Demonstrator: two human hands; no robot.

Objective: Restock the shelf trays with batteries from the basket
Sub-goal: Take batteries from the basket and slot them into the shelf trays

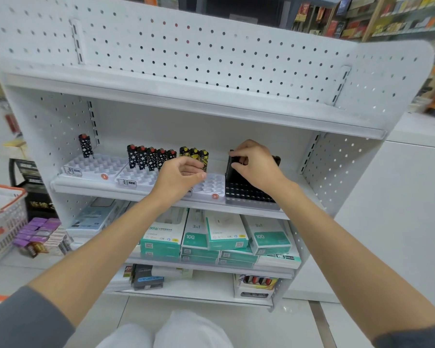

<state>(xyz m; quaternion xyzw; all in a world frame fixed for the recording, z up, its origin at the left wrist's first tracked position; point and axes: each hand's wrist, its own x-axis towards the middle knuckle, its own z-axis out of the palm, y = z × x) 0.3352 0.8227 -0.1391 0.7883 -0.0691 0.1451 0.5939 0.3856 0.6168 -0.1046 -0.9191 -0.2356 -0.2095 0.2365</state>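
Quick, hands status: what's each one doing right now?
Left hand: fingers curled by the yellow-black items; cannot tell if it holds one.
Right hand: pinching a black item at the back of the black tray.

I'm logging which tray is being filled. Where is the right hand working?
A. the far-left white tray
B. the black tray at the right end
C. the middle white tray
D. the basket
B: the right hand has its fingers curled on a black item standing at the back of the black tray.
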